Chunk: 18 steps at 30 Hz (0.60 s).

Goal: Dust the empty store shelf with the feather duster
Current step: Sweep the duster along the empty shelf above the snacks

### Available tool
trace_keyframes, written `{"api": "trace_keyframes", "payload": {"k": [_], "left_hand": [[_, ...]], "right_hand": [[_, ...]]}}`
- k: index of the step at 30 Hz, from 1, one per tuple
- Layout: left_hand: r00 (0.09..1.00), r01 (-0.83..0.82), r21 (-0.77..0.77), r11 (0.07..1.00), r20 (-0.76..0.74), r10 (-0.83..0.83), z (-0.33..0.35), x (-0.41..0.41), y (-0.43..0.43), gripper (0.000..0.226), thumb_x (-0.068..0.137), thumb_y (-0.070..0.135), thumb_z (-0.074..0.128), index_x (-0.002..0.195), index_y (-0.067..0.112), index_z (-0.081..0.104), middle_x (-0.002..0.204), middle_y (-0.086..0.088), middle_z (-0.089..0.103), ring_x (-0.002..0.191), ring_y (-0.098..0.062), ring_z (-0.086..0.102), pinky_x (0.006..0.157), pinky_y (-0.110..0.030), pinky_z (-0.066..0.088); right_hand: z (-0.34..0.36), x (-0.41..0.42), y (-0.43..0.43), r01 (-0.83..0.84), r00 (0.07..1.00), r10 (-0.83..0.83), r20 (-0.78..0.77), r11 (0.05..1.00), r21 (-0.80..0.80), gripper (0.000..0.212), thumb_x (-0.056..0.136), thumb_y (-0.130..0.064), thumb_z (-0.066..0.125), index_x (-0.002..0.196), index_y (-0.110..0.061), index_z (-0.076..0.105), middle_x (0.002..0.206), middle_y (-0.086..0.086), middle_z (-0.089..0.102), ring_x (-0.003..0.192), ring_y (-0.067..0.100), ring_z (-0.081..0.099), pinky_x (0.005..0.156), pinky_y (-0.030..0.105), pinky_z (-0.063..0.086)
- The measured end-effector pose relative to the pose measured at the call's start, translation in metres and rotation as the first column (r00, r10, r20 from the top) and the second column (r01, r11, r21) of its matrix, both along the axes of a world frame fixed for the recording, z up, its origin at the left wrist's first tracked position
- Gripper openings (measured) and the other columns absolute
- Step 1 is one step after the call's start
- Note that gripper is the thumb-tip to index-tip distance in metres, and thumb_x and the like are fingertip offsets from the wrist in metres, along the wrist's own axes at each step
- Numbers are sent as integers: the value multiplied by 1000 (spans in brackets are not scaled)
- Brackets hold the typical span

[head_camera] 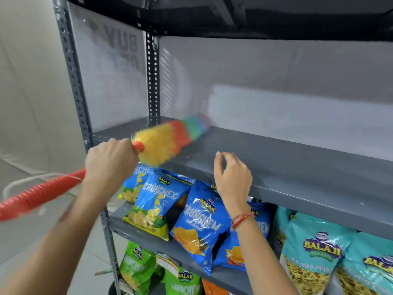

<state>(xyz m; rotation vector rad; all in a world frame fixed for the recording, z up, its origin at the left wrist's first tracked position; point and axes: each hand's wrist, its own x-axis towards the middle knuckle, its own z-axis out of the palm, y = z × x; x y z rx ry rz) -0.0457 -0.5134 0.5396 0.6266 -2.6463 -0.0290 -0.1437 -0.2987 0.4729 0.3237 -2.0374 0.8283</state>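
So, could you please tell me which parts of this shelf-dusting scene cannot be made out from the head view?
- Multicoloured feather duster: head motion-blurred, contact with grey metal shelf unclear.
- Its red ribbed handle: end cut off by the left edge.
- Left hand: fingers wrapped out of sight.
- Blue snack packets: partly behind the right hand and forearm.
- Shelf's right end: beyond the frame.

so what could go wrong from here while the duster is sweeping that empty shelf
1. The left hand grips the feather duster near its head, so the long red handle sticks out behind and could hit something unseen.
2. The bristles overhang the shelf front edge right above the blue snack bags; a low stroke may knock one off.
3. The right hand hovers in the sweep path.
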Motion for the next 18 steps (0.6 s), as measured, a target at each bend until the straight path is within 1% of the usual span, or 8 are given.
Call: {"api": "trace_keyframes", "payload": {"k": [1, 3, 7, 10, 12, 14, 16, 18], "left_hand": [[998, -27, -137, 990, -61, 19, -3, 4, 2, 38, 99, 37, 39, 109, 14, 67, 104, -17, 68, 96, -36, 66, 73, -36, 48], [994, -18, -139, 990, -107, 3, -4, 10, -10, 40, 99, 41, 36, 111, 19, 67, 102, -17, 69, 96, -37, 66, 73, -36, 49], [985, 135, 191, 972, 79, -152, -4, 20, -51, 35, 92, 55, 43, 112, 41, 67, 73, -7, 64, 82, -35, 62, 74, -37, 51], [956, 199, 319, 927, 143, -254, -1, 23, -57, 27, 93, 44, 51, 103, 30, 72, 61, -7, 55, 64, -26, 54, 64, -33, 47], [962, 139, 472, 871, 144, -231, 4, 19, -74, 25, 94, 34, 55, 101, 17, 72, 53, -4, 42, 48, -18, 39, 46, -27, 36], [969, 42, 557, 829, 181, -170, 8, 16, -94, 29, 94, 32, 55, 109, 13, 71, 52, -4, 39, 41, -16, 33, 37, -21, 30], [985, -51, 489, 871, 171, -39, 6, 12, -110, 36, 95, 38, 53, 116, 14, 69, 64, -10, 53, 50, -24, 49, 47, -25, 39], [979, -202, 168, 965, 65, 194, -6, 8, -116, 40, 96, 41, 45, 112, 12, 69, 89, -16, 67, 79, -33, 65, 63, -31, 45]], "right_hand": [[-1, -3, -7, -24, 1000, 24, 19, 1000, 9, 34, 92, -32, 42, 81, -11, 65, 81, 9, 68, 73, 33, 63, 56, 34, 48], [-2, -7, -20, -63, 997, 62, 40, 998, 31, 33, 92, -32, 42, 81, -12, 65, 82, 11, 68, 74, 33, 64, 56, 35, 49], [-3, -9, -42, -124, 991, 119, 59, 989, 79, 38, 92, -37, 37, 84, -12, 65, 93, 16, 71, 81, 33, 66, 60, 36, 51], [1, -8, -54, -164, 984, 161, 81, 986, 39, 27, 93, -28, 48, 84, -10, 66, 85, 11, 71, 77, 31, 65, 57, 33, 48], [4, -7, -65, -188, 978, 184, 93, 982, 34, 26, 94, -26, 49, 83, -10, 66, 83, 10, 71, 82, 30, 66, 58, 34, 50], [6, -6, -77, -214, 973, 209, 100, 976, 35, 26, 93, -25, 50, 85, -8, 66, 87, 13, 72, 91, 32, 66, 62, 38, 53], [9, -6, -88, -238, 965, 230, 130, 970, 49, 26, 94, -25, 50, 87, -5, 66, 92, 16, 72, 102, 34, 64, 68, 39, 52], [11, -9, -99, -255, 953, 234, 192, 963, 92, 29, 95, -27, 47, 92, -4, 65, 98, 18, 71, 116, 31, 57, 74, 39, 51]]}}
